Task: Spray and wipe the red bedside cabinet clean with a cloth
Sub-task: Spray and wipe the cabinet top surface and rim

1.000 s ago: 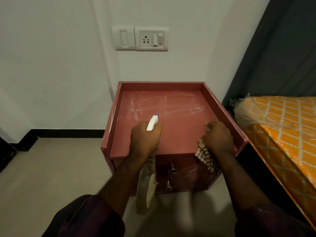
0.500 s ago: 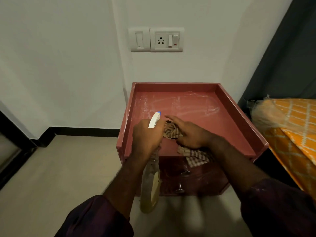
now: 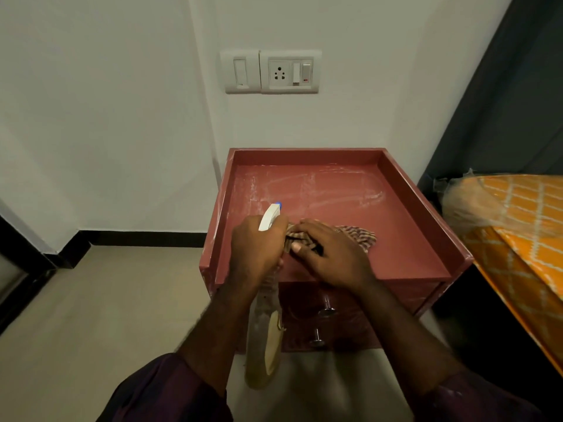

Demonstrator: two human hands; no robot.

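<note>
The red bedside cabinet stands against the white wall, its raised-rim top streaked with white smears. My left hand grips the neck of a spray bottle; the white nozzle with a blue tip points over the top and the bottle hangs down in front of the drawers. My right hand lies on a checked cloth on the near left part of the top, its thumb and fingers pinching the bunched cloth right beside the left hand.
A bed with an orange patterned cover stands close on the right, with a dark curtain behind it. A switch and socket plate is on the wall above. Two metal drawer knobs stick out in front. Beige floor lies left.
My right hand has carried the cloth from the cabinet's front right edge leftward across the top, up to the left hand. The left hand still holds the bottle.
</note>
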